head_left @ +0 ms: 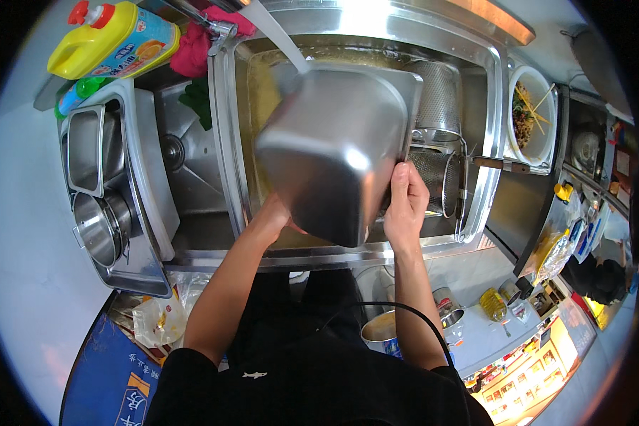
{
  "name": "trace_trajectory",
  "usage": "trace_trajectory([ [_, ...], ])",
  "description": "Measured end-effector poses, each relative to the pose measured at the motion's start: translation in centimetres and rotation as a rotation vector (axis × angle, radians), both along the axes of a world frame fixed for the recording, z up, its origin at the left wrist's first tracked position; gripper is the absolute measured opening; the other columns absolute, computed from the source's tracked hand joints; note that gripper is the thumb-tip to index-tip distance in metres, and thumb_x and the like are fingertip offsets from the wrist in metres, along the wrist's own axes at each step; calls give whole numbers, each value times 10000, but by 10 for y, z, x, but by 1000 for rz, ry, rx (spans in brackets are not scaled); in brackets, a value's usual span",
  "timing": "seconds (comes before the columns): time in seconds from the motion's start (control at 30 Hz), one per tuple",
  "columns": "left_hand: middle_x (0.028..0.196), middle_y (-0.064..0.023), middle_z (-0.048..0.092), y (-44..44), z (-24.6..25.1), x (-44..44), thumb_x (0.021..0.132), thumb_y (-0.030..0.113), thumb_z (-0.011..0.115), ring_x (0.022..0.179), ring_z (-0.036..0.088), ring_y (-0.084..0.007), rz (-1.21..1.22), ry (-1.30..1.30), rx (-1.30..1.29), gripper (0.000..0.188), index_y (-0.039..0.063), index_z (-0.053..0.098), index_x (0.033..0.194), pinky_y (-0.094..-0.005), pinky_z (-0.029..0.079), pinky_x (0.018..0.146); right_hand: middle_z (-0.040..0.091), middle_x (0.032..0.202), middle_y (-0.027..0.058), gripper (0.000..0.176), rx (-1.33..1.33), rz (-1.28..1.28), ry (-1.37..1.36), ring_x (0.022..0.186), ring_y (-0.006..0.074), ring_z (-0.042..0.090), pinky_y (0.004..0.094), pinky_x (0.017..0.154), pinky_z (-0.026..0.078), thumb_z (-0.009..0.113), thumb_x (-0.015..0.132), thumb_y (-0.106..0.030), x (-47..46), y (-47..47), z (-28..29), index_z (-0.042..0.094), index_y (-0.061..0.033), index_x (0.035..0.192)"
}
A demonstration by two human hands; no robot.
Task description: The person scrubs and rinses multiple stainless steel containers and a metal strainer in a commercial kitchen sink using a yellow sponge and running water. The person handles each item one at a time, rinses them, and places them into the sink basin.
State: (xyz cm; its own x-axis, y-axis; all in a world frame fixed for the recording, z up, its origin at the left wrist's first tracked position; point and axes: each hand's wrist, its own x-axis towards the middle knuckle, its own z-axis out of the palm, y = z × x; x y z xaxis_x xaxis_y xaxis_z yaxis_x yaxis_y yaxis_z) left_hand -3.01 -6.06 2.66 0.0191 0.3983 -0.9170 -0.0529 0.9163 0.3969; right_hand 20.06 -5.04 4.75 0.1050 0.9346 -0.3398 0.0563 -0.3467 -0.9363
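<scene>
A deep stainless steel food pan (330,138) is tilted over the sink basin (245,160), its outer side and base towards me. My right hand (407,205) grips its rim at the right, thumb on top. My left hand (274,215) is at its lower left edge, with the fingers partly hidden behind the pan. Water runs from the faucet (279,34) onto the pan's far edge. Perforated metal strainer baskets (436,98) lie in the basin just right of the pan, one with a brown handle (511,165).
Left are a second basin with a drain (172,152), a tub holding smaller pans (85,152) and metal pots (97,229). A yellow detergent jug (114,42) stands at the upper left. A white strainer bucket (551,114) with food scraps sits right.
</scene>
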Motion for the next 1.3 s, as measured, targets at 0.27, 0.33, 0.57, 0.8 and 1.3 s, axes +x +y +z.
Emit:
trace_trajectory([
  [0.27, 1031, -89, 721, -31, 8, -22, 1057, 182, 728, 910, 697, -142, 45, 51, 569, 297, 3, 660, 1284, -300, 549, 794, 728, 1155, 80, 451, -369, -314, 215, 998, 146, 697, 297, 897, 583, 424, 1197, -351, -6, 1, 16, 596, 9, 1407],
  [0.33, 1226, -117, 707, -48, 36, -36, 1033, 85, 719, 1050, 725, -190, 79, -45, 571, 439, 11, 589, 1446, -332, 591, 912, 671, 1288, 104, 486, -395, -261, 143, 1133, 199, 655, 348, 980, 564, 418, 1189, -383, 2, -9, 12, 529, -10, 1480],
  [0.57, 1210, -37, 688, -76, 54, -105, 1020, 27, 730, 1152, 653, -131, 216, -502, 480, 412, 21, 604, 1413, -306, 529, 1031, 538, 1566, 163, 677, -362, -47, 251, 1413, 297, 558, 435, 1127, 532, 588, 1113, -360, -5, -25, -22, 344, -37, 1656],
  [0.8, 1162, -23, 704, -83, 140, -201, 975, 35, 796, 1049, 668, -93, 207, -120, 625, 359, 34, 643, 1300, -282, 558, 923, 759, 1242, 114, 440, -193, 228, 213, 1144, 190, 690, 329, 1023, 529, 588, 1146, -313, -161, 58, 63, 649, 9, 1439],
  [1.3, 1017, -129, 777, -79, 221, -347, 1007, 66, 747, 784, 774, -226, -212, 1536, 789, 169, 37, 711, 1169, -327, 595, 681, 746, 1239, 142, 373, -184, 328, 163, 1136, 205, 706, 361, 996, 559, 630, 1128, -268, -130, 46, 44, 675, 25, 1356],
])
